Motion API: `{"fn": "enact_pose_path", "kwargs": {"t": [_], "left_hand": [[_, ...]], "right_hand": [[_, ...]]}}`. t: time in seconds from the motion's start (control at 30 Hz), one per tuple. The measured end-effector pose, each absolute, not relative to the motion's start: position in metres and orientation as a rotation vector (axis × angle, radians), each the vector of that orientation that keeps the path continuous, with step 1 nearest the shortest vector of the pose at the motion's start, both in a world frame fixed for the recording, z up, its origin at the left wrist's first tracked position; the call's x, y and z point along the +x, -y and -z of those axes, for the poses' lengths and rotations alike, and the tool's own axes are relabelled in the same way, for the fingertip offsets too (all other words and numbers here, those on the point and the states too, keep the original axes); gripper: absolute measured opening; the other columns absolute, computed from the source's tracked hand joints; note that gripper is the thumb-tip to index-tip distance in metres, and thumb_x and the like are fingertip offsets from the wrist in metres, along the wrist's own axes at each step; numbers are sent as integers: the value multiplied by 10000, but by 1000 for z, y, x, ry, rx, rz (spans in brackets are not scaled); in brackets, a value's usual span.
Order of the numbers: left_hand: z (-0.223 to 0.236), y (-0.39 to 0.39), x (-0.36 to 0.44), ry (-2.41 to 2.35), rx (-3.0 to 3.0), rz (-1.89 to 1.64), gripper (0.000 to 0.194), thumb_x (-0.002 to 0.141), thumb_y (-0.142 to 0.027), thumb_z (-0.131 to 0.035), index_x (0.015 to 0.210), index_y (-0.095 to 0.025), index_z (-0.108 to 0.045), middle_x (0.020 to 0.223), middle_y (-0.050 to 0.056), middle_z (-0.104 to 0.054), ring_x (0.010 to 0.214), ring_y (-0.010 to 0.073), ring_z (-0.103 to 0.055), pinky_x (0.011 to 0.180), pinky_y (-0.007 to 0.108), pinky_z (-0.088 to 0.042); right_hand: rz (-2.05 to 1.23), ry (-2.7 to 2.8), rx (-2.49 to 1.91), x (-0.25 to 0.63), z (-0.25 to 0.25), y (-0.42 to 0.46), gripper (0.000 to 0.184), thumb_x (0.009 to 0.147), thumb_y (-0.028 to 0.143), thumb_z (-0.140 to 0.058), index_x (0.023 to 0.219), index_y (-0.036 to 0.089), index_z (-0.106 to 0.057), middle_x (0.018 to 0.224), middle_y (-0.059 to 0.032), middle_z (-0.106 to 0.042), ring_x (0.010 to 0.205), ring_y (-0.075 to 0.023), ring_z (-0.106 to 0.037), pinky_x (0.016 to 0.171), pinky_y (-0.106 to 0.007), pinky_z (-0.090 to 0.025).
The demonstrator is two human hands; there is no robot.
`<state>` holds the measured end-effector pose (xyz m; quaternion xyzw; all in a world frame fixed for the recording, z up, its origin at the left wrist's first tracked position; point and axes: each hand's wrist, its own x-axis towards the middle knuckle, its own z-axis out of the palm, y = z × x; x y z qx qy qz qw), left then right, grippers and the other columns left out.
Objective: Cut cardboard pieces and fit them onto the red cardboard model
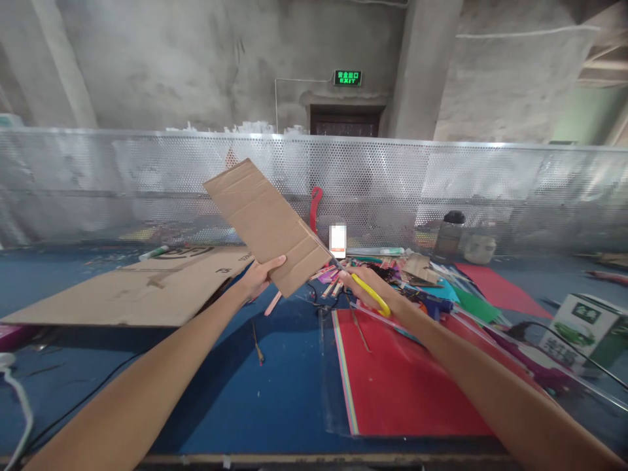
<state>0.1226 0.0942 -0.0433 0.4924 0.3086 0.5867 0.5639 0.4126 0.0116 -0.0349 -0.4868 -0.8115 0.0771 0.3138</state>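
A rectangular piece of brown cardboard [267, 222] is held up at a slant above the blue table. My left hand [262, 273] grips its lower left edge, thumb lying on the near face. In my right hand [366, 284] is a pair of scissors [369, 293] with yellow handles. The scissor blades point up and left, at the cardboard's lower right edge; how far they reach into it I cannot tell. A stack of red paper [407, 379] in a clear sleeve lies below my right forearm.
A large flat cardboard sheet [132, 288] lies on the left. Coloured paper scraps and sticks [338, 278] are heaped behind my right hand. A lit phone [337, 241] stands before the perforated metal screen [383, 190]. A bottle [449, 235] and a white-green box [579, 330] stand on the right.
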Motion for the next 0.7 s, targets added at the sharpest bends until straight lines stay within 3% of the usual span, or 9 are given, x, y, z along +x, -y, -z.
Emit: {"fn": "enact_pose_path", "kwargs": {"t": [0.33, 0.57, 0.7], "left_hand": [[43, -94, 124, -769, 1206, -1312, 502, 616, -226, -919, 1081, -165, -738, 1183, 140, -760, 1165, 329, -692, 988, 426, -588], [48, -96, 123, -713, 1266, -1293, 485, 658, -298, -906, 1098, -181, -740, 1304, 122, -710, 1237, 324, -649, 974, 402, -598], [47, -94, 124, -695, 1257, -1317, 462, 665, -278, -900, 1085, -178, -737, 1275, 125, -724, 1221, 322, -659, 994, 413, -587]], "right_hand": [[-339, 2142, -1271, 411, 29, -1, 554, 999, 677, -261, 813, 205, -483, 665, -27, -545, 587, -168, -525, 541, -263, -364], [-185, 2158, -1256, 411, 28, -4, 568, 1014, 643, -268, 747, 193, -490, 667, -21, -538, 635, -161, -501, 603, -271, -341], [-143, 2135, -1249, 409, 29, -6, 585, 1011, 644, -261, 701, 193, -469, 666, -17, -530, 637, -155, -483, 623, -276, -336]]}}
